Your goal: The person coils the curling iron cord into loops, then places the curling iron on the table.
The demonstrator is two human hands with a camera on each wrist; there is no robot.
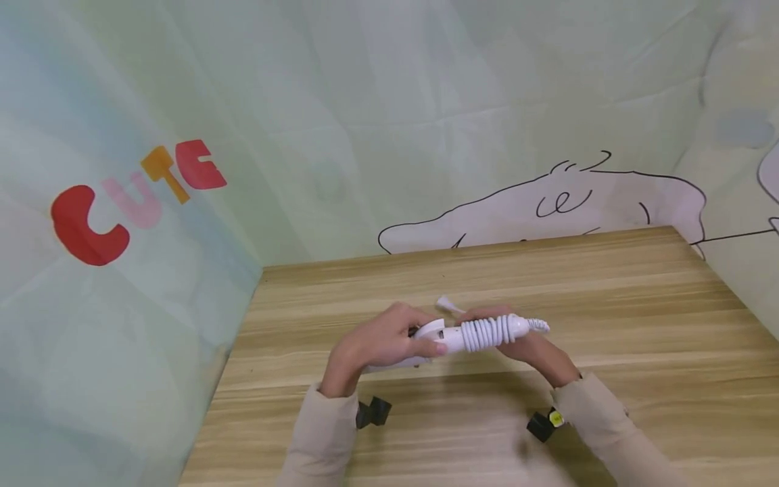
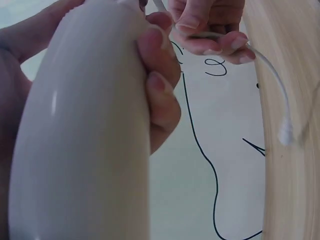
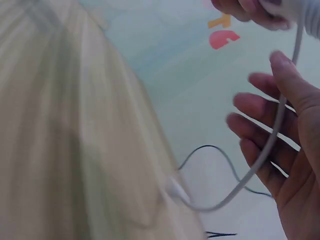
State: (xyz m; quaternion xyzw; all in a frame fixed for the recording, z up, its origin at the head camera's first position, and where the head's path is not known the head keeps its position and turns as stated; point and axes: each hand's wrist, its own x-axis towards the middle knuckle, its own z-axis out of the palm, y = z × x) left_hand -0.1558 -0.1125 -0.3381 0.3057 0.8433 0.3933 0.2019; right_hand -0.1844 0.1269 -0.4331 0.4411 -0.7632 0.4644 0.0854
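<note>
My left hand (image 1: 389,338) grips a white handheld appliance (image 1: 453,338), thumb on top and fingers curled around it. Its kind is unclear; the left wrist view shows a smooth, thick, tapering body (image 2: 85,130). White power cord (image 1: 489,331) is coiled in several turns around its handle, which points right. Behind the handle, my right hand (image 3: 300,135) holds the loose length of cord (image 3: 267,147) between thumb and curled fingers. From there the cord hangs in a bend to a white end (image 3: 176,190). In the head view the handle partly hides the right hand.
A wood-grain table (image 1: 292,311) lies under both hands. Printed curtains (image 1: 365,135) stand along its back and left sides. Small black blocks, one near each sleeve (image 1: 328,419), show below the wrists.
</note>
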